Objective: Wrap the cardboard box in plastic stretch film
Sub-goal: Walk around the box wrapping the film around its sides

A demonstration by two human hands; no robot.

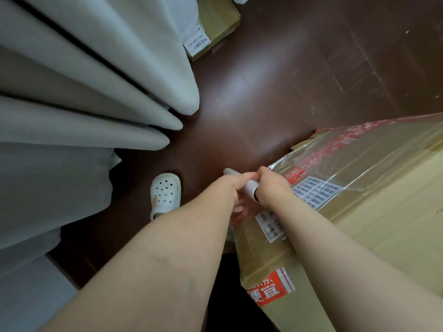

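A large cardboard box point(374, 212) with red tape and barcode labels stands on the floor at the right. Clear stretch film point(359, 149) covers its upper part and shines in folds. A white roll of stretch film point(249, 186) is held near the box's left corner. My left hand point(233, 188) grips the roll's far part, fingers curled round it. My right hand point(271, 185) grips the roll's near end, right against the box. Most of the roll is hidden by both hands.
Dark wooden floor point(275, 80) lies ahead. Grey curtains point(84, 97) hang at the left. A small cardboard box point(215, 22) with a white label sits at the back. My foot in a white clog point(165, 192) stands left of the hands.
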